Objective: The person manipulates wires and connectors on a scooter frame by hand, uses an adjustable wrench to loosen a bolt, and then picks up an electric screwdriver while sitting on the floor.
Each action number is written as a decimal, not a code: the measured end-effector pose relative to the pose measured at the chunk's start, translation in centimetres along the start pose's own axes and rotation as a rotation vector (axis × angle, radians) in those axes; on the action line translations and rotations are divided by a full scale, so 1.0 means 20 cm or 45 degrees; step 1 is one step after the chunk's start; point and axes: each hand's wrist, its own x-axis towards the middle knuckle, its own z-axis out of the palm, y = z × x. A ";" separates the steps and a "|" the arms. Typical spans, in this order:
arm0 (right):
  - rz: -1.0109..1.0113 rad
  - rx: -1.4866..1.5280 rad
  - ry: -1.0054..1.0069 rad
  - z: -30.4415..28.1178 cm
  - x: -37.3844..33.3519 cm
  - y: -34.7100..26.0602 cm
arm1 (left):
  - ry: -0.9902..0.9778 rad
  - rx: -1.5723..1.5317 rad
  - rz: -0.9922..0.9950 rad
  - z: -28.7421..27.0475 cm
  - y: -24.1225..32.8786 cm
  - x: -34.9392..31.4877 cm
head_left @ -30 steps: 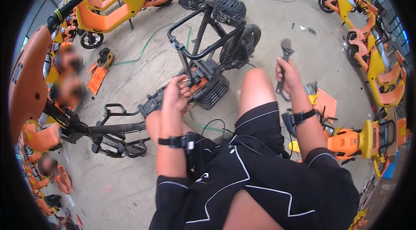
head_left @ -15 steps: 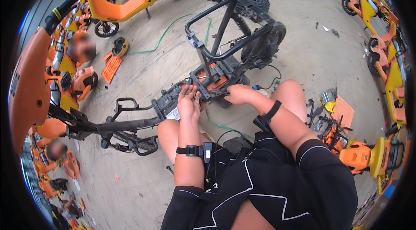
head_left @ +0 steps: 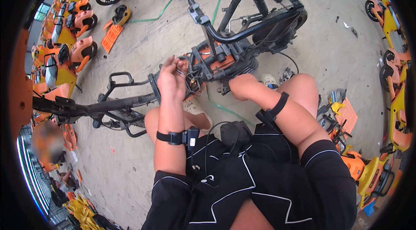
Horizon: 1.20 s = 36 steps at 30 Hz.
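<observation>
A stripped black scooter frame (head_left: 117,103) lies across the floor before me. My left hand (head_left: 171,82) is raised over its middle, palm up and fingers curled; a small shiny thing shows at the fingertips, too small to name. Beside those fingers, coloured wires (head_left: 194,84) spill from the frame's opening. An orange panel (head_left: 203,61) shows inside the frame, under metal brackets. My right hand (head_left: 243,87) is closed at the near lower edge of the frame, next to a small dark part (head_left: 225,89). What its fingers grip is hidden.
The rear wheel (head_left: 277,35) and a bent black tube (head_left: 229,39) rise beyond my hands. A green strap (head_left: 162,11) runs over the floor. Loose parts and an orange panel (head_left: 348,117) lie at my right. Parked scooters (head_left: 65,67) line both sides.
My left hand has shifted left along the frame, and wires now show beside it. My right hand stays closed near the lower edge. The whole view has shifted.
</observation>
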 end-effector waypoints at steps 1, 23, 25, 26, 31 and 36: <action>-0.017 0.011 -0.026 0.01 0.01 0.00 | -0.009 0.003 0.002 -0.02 0.03 0.02; -0.086 0.035 -0.010 0.02 0.08 -0.03 | -0.091 2.059 0.068 -0.24 -0.20 0.15; -0.096 -0.001 -0.039 -0.02 0.08 -0.03 | -0.122 2.231 -0.219 -0.20 -0.26 0.09; -0.104 -0.020 -0.054 -0.04 0.07 -0.03 | -0.165 2.298 -0.325 -0.23 -0.32 0.10; -0.101 0.046 -0.032 -0.06 0.05 -0.01 | -0.123 2.745 -0.235 -0.33 -0.56 0.09; -0.140 0.007 -0.118 -0.09 0.04 0.00 | -0.060 2.762 -0.186 -0.41 -0.65 0.11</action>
